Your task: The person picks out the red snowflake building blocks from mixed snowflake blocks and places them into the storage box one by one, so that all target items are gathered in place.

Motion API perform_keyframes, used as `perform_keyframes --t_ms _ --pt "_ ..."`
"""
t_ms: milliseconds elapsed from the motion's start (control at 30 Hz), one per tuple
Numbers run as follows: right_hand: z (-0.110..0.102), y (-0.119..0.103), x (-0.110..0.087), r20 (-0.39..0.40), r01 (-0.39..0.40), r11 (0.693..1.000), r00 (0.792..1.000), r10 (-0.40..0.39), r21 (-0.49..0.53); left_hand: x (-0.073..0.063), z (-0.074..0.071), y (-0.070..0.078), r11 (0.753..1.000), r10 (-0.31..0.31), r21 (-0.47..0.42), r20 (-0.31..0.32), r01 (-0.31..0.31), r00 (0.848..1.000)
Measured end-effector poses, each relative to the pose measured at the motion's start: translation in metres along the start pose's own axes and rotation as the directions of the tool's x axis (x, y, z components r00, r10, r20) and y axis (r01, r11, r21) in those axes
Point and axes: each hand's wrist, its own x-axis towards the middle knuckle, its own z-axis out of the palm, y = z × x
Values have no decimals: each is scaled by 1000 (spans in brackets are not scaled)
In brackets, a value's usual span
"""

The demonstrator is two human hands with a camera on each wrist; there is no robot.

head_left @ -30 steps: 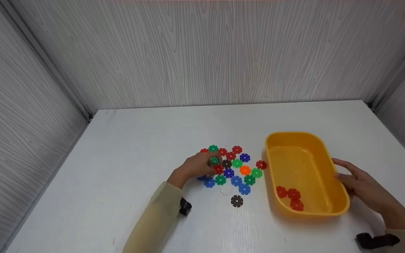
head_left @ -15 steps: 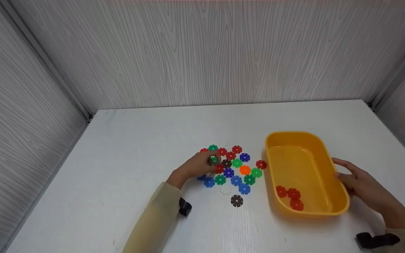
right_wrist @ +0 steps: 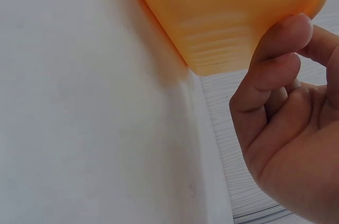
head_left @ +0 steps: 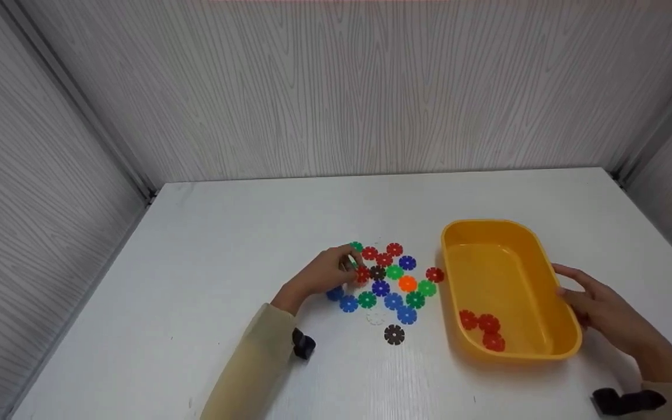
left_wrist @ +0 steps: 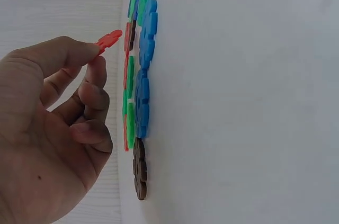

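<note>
My left hand (head_left: 329, 270) pinches a red snowflake disc (left_wrist: 109, 39) between thumb and forefinger, its other fingers loosely curled in the left wrist view. That disc shows at the fingertips in the head view, close over a spread of flat notched discs in several colours, including an orange disc (head_left: 408, 284) and a dark brown disc (head_left: 394, 335). The hand hides part of a green one. My right hand (head_left: 607, 309) holds the right side of a yellow plastic tray (head_left: 450, 274), thumb at the rim and curled fingers against the outer wall. Three red discs (head_left: 489, 324) lie inside.
All stands on a white table (head_left: 225, 245), enclosed by grey wood-grain panels (head_left: 336, 87) at the back and sides. A red disc (head_left: 434, 275) lies right beside the tray's left wall. A clear disc (head_left: 375, 318) is faint against the tabletop.
My left hand has shifted slightly left and up, and the red disc at its fingertips has come up from its place among the others. The right hand and tray stay in place.
</note>
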Motion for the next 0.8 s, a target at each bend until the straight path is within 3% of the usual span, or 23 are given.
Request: perform_keyframes --t_ms 133,267,600,800 --pt "0 -1 -1 -8 -6 1000 1000 6 -13 1 -1 -2 993 32 -110 -6 -33 999" --pt "1 -2 -2 -13 -6 1000 1000 6 -11 0 -2 -2 968 59 -244 -9 -59 998" --pt "1 -2 1 1 21 1000 1000 -21 11 0 -1 5 886 31 -462 -33 -43 999" --pt "0 -1 1 1 -28 999 1000 28 16 6 9 19 820 78 -566 -49 -92 996"
